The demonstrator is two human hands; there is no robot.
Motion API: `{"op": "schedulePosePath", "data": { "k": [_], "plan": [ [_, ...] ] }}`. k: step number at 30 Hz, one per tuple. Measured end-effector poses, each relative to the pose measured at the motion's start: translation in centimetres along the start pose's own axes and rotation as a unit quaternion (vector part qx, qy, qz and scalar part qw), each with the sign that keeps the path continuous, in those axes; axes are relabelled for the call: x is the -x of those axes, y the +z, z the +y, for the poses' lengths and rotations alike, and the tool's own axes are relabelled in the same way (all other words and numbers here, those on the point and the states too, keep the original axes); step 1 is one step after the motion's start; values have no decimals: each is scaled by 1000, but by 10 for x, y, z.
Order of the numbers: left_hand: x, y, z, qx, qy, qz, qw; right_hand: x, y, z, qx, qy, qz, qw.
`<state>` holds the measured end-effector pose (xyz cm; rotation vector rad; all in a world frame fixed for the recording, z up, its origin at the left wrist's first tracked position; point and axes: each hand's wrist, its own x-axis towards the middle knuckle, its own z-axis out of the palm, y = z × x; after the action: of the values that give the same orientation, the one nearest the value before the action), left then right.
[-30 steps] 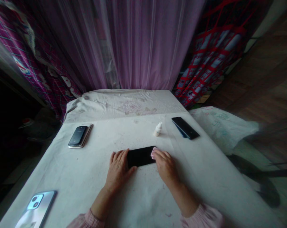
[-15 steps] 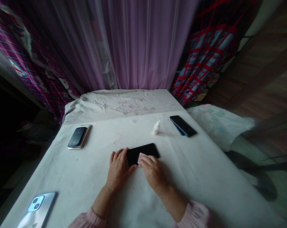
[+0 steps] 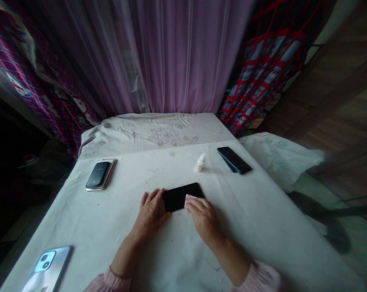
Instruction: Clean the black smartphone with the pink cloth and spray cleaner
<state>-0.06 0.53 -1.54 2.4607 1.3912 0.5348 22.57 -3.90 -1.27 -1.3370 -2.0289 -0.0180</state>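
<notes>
The phone [image 3: 179, 198] lies flat, black screen up, on the white cover of the table [image 3: 141, 174], roughly midway between the left and right edges, its long sides running across the table with a slight slant. The left hand [image 3: 148, 213] rests at its left end: the fingers are a little spread, the thumb stands well apart from them, and forefinger and thumb touch the phone near its two left corners. The right hand [image 3: 206, 221] pinches a pink pad [image 3: 187, 202] between thumb and fingertips and holds it on the phone, by the long side nearer the person; the thumb itself is mostly hidden. The fingers of this hand are bent and close together. Both wrists end in pink sleeves [image 3: 258, 278].

A white bottle [image 3: 200, 163] stands upright beyond the phone, toward the table's far right corner. To its right, near the right edge, a black phone [image 3: 233, 159] lies askew on a blue phone [image 3: 228, 164]. Near the left edge, a dark phone [image 3: 97, 175] lies on a pale phone [image 3: 110, 172]. Closer to the person, also by the left edge, a silver phone [image 3: 46, 271] shows its cameras, partly cut off by the frame.
</notes>
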Motion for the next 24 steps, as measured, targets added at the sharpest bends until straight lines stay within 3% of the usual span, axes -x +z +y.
{"op": "schedulePosePath", "data": {
  "k": [5, 13, 19, 24],
  "plan": [
    [0, 1, -4, 6, -1, -6, 1000, -15, 20, -30, -23, -30, -54, 998],
    [-5, -1, -7, 44, -3, -16, 999, -43, 15, -30, -29, -45, -155, 986],
    [-6, -3, -7, 66, -8, -17, 998, -63, 29, -29, 14, -12, -148, 989],
    [-6, -4, -8, 67, -11, -26, 997, -61, 28, -10, 28, 26, -116, 992]
  ]
}}
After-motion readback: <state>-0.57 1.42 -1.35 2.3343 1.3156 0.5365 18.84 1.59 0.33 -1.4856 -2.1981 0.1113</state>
